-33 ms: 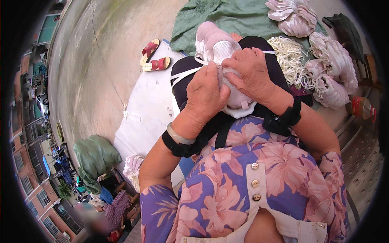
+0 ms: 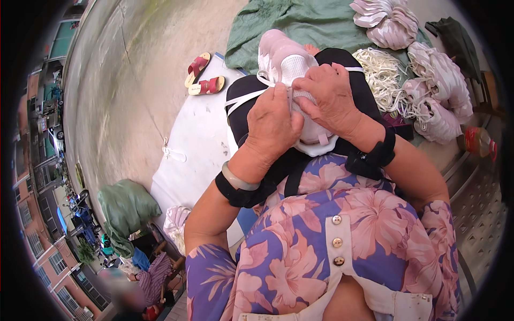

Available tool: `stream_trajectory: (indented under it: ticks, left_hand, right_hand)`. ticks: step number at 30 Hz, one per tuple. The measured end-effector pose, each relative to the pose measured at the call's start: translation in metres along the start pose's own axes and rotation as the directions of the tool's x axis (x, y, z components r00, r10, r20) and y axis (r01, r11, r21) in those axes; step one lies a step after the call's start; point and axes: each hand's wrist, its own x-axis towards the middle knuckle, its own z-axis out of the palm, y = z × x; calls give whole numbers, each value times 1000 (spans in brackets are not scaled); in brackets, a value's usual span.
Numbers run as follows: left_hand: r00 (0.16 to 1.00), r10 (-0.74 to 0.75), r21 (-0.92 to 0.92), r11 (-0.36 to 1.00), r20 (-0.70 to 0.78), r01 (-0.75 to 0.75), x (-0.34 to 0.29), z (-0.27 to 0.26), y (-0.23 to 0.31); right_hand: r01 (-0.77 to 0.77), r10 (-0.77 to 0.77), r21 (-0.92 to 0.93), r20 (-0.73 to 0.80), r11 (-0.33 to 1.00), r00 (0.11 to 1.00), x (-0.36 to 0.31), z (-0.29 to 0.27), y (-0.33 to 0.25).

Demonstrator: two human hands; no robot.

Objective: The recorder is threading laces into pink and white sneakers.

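On my lap rests a pale pink and white sneaker [image 2: 274, 48], its toe pointing away from me and its heel toward my body. A white shoelace [image 2: 245, 99] trails from it over my left thigh. At the sneaker's left eyelet edge, my left hand [image 2: 274, 119] is closed with thumb and forefinger pinched on the lace. My right hand [image 2: 333, 99] grips the opposite side by the tongue, fingers bent, thumb inside the opening. What lies between its fingertips is hidden. Another white lace end shows beyond my right hand, across my right thigh.
To the right lie a heap of white laces [image 2: 381, 75] and bundles of pink-white shoe uppers [image 2: 439, 75]. A green cloth [image 2: 300, 21] spreads ahead. Left are a white sheet [image 2: 187, 139], red sandals [image 2: 206, 85] and a green sack [image 2: 128, 203]. Another person [image 2: 128, 289] sits at lower left.
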Motion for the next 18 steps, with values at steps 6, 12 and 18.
stream_trajectory:
  ticks: [6, 12, 18]
  left_hand:
    - [998, -67, 75, 995, 19, 65, 8, 14, 1]
    - [995, -87, 129, 988, 52, 79, 13, 17, -4]
    - [989, -89, 46, 995, 116, 84, 23, 12, -8]
  right_hand:
    - [31, -32, -41, -38, 999, 999, 0, 10, 5]
    - [101, -108, -99, -69, 990, 992, -1, 16, 18]
    - [172, -185, -155, -73, 973, 980, 6, 12, 29]
